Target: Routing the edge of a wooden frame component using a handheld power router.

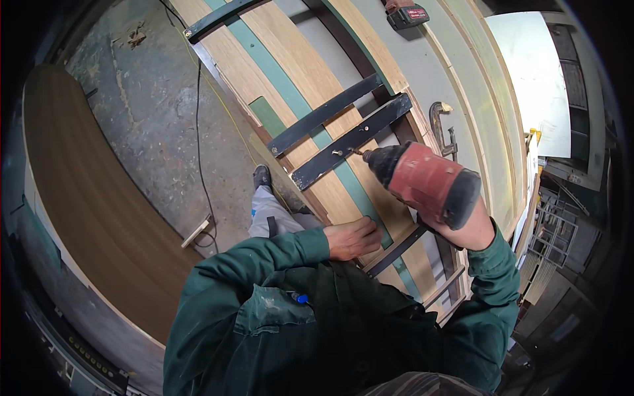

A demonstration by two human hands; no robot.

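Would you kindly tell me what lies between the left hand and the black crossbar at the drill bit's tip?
In the head view, a green strip flanked by pale wooden slats lies there.

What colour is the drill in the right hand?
The drill is red and black, best seen in the head view.

This is a wood workshop. A red power drill [426,177] is up and to the right of the left fingers [365,235], and a metal clamp [435,121] lies farther past them. Long wood strips [295,54] stretch ahead of the fingers, with a stained grey floor [148,112] and a big brown board [92,198] off to their left.
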